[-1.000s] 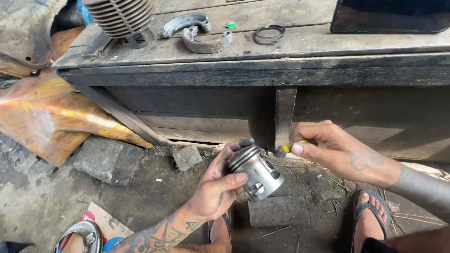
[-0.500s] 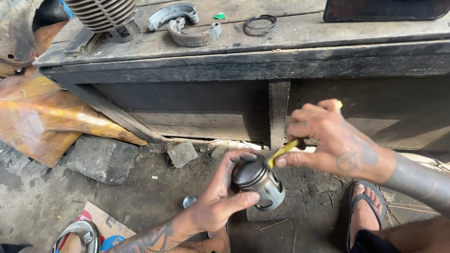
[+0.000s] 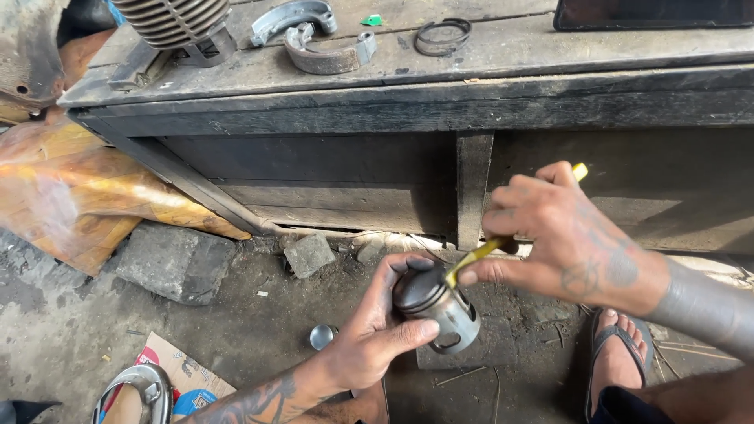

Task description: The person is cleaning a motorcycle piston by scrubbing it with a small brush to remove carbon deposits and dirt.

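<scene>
My left hand (image 3: 375, 336) grips a grey metal piston (image 3: 441, 308), its dark crown tilted up and to the left. My right hand (image 3: 550, 235) holds a thin yellow-handled tool (image 3: 481, 254) whose lower end rests on the piston's top edge. The tool's yellow tip sticks out above my knuckles. Both hands hover over the dirt floor in front of a dark wooden bench (image 3: 440, 102).
On the bench lie a finned engine cylinder (image 3: 177, 20), two curved brake shoes (image 3: 314, 35) and dark rings (image 3: 442, 35). Stone blocks (image 3: 174, 263), a small metal cap (image 3: 322, 337), orange sheeting (image 3: 86, 196) and my sandalled foot (image 3: 616, 361) are on the floor.
My right hand lifted from beside the piston, took the yellow tool into a firmer grip and brought its end onto the piston crown. My left hand turned the piston slightly and lowered it.
</scene>
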